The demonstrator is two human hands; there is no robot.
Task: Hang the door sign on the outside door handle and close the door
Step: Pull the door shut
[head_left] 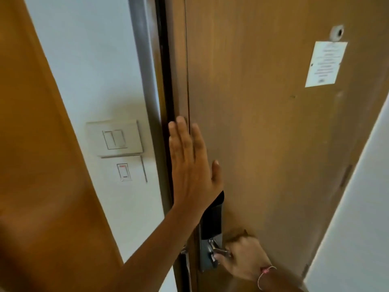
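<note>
Door [273,123], brown wood, fills the right of the scene beside a wall switch plate [114,137] at left; the left hand [192,163] presses flat, fingers spread, near its edge, while the right hand [245,257] grips the metal handle [219,248] low down.

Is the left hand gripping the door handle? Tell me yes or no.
No: the left hand lies flat and open against the door above the lock, while the right hand grips the door handle.
</note>
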